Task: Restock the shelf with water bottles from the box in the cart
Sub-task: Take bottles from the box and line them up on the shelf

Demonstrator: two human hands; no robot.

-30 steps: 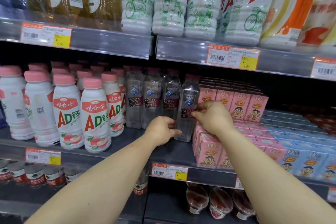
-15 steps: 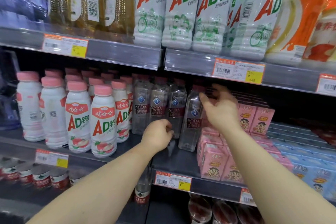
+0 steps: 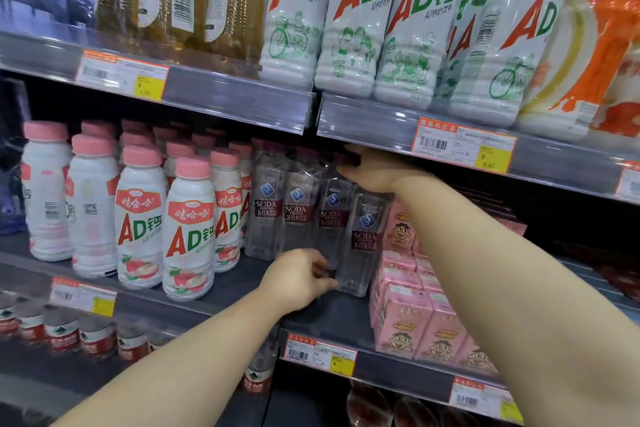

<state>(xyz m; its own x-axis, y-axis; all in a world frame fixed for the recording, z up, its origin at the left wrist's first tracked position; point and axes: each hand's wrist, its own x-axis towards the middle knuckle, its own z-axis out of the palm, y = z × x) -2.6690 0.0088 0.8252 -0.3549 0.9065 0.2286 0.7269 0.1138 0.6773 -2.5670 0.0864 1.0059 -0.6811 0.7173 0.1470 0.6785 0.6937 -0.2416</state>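
Four clear soda water bottles (image 3: 363, 236) showed in front, beside at least nine pink-capped milk bottles (image 3: 188, 236); five large white bottles (image 3: 349, 17) stood above; two hands (image 3: 298, 279) reached in

Shop, drinks aisle of supermarket or convenience store. Grey metal shelves (image 3: 221, 291) stacked in tiers, each front edge with clear strip holding price tags (image 3: 462, 148) bearing barcodes and yellow price patches. Goods faced in rows by kind: pink-capped AD milk drinks (image 3: 188, 232), clear soda water bottles (image 3: 362, 243), pink drink cartons (image 3: 403, 319), large green-print AD bottles (image 3: 353, 17) on tier above, red-labelled bottles (image 3: 62, 336) on tier below. Many identical units, labels turned outward.
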